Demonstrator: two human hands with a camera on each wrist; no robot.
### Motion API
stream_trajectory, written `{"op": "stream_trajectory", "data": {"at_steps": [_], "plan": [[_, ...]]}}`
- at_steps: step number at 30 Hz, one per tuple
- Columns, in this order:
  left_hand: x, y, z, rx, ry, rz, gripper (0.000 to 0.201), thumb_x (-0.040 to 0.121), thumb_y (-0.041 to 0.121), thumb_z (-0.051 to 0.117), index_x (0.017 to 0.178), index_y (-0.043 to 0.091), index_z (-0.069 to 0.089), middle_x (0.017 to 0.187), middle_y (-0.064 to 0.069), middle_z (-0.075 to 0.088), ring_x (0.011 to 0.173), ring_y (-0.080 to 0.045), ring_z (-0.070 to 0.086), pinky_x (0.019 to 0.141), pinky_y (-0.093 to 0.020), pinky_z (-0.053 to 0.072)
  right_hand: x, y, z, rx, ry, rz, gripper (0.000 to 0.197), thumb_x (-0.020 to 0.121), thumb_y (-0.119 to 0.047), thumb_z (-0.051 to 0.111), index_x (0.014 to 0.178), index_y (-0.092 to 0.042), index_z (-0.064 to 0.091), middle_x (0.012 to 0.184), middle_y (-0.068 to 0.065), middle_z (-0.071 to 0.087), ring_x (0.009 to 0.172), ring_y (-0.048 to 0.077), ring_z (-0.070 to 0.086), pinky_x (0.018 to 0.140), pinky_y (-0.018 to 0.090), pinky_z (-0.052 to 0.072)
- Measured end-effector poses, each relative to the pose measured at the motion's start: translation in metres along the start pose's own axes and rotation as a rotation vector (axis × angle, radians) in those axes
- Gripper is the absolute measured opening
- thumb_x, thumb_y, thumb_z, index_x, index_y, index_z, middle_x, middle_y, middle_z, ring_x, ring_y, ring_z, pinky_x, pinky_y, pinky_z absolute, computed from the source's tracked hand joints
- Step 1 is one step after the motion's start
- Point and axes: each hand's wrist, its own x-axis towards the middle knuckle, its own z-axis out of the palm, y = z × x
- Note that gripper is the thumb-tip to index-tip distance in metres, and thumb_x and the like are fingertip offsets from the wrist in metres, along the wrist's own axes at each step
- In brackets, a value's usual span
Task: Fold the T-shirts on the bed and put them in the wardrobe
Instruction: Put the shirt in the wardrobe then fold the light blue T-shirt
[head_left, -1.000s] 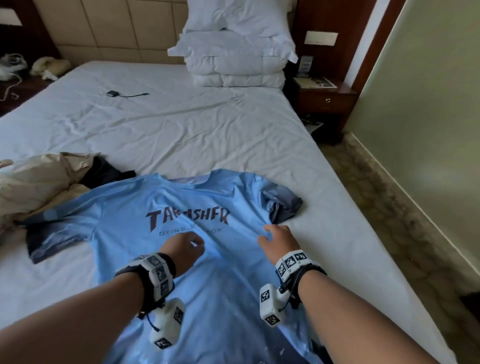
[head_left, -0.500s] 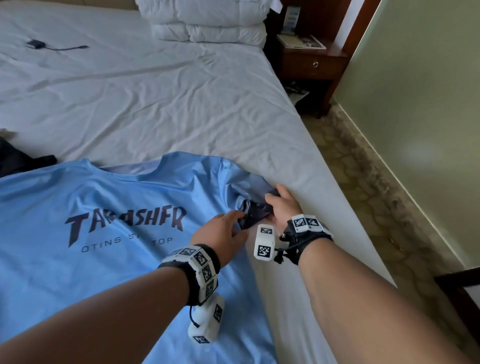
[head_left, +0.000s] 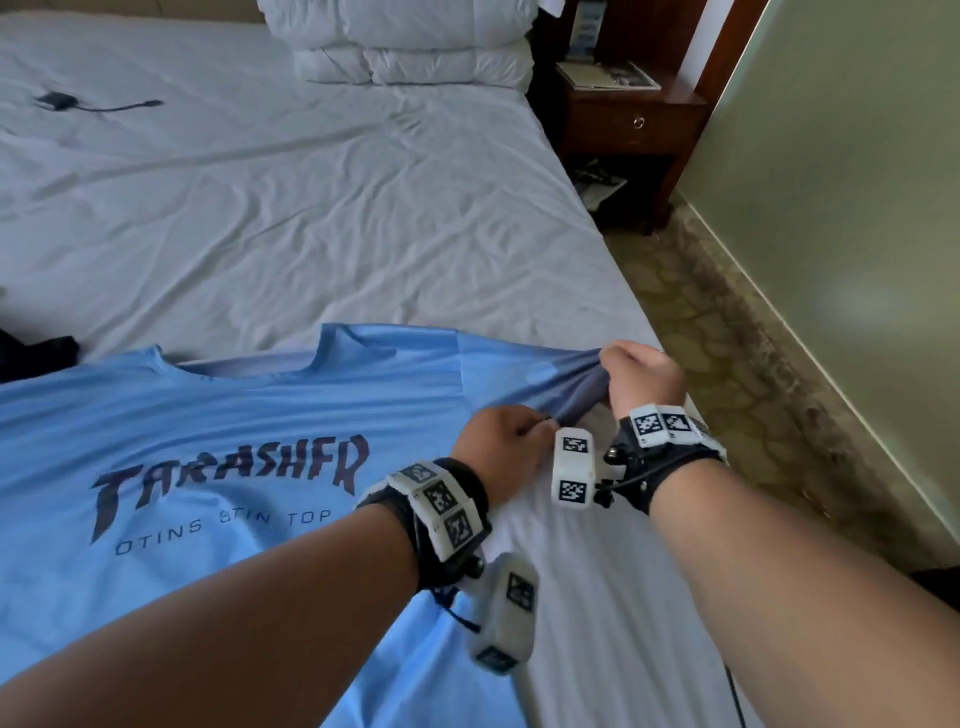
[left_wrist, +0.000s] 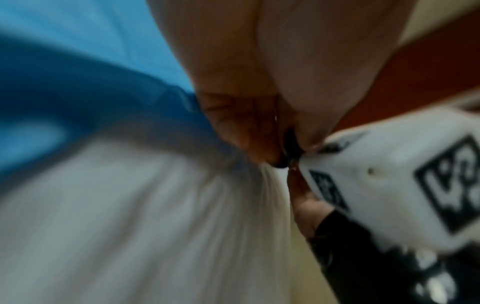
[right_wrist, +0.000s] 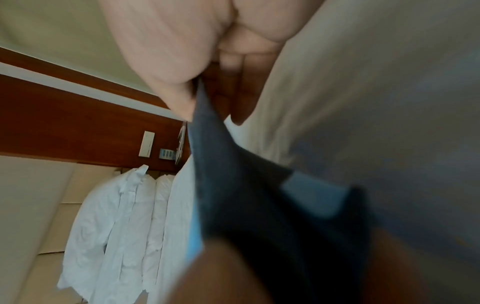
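Both hands pinch one sleeve of the T-shirt (head_left: 218, 415): left hand (head_left: 501, 441) at its lower edge, right hand (head_left: 641, 376) at its upper, stretching soft, thin light-blue fabric taut between them. Left of them, the shirt lies flat on the bed (head_left: 311, 223), whose white sheet is creased. Dark jagged print reads "TARASHFR", beneath it "OTINS STIN TOP".

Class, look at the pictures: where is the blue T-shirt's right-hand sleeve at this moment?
In the head view the sleeve is stretched out near the bed's right edge, pinched between the left hand and right hand.
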Motion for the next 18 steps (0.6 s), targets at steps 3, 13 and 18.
{"op": "stream_trajectory", "data": {"at_steps": [3,13,18], "plan": [[-0.001,-0.003,0.010,-0.270,-0.134,-0.129,0.022,0.103,0.028,0.053,0.092,0.022,0.071,0.075,0.003,0.070,0.059,-0.009,0.063,0.054,-0.024,0.053,0.020,0.000,-0.011,0.013,-0.049,0.029,0.031,0.082,-0.011,0.072,0.112,-0.017,0.078,0.092,0.000,0.075,0.085,0.019,0.070,0.089,0.038,0.060],[-0.003,-0.032,-0.037,-0.025,0.130,-0.092,0.013,0.092,0.015,0.060,0.092,0.015,0.073,0.075,0.002,0.071,0.060,-0.016,0.062,0.063,-0.032,0.056,-0.024,0.017,-0.024,0.472,-0.235,0.408,0.022,0.102,-0.011,0.057,0.123,-0.008,0.055,0.094,0.009,0.071,0.073,0.013,0.072,0.053,0.023,0.056],[-0.010,-0.065,-0.055,0.389,0.090,-0.078,0.030,0.087,0.023,0.058,0.111,0.034,0.071,0.108,0.002,0.065,0.099,-0.021,0.064,0.082,-0.029,0.050,-0.047,0.035,-0.027,-0.013,-0.275,0.387,0.029,0.079,-0.035,0.081,0.090,-0.008,0.075,0.083,0.009,0.078,0.075,0.023,0.075,0.073,0.039,0.064]]}}
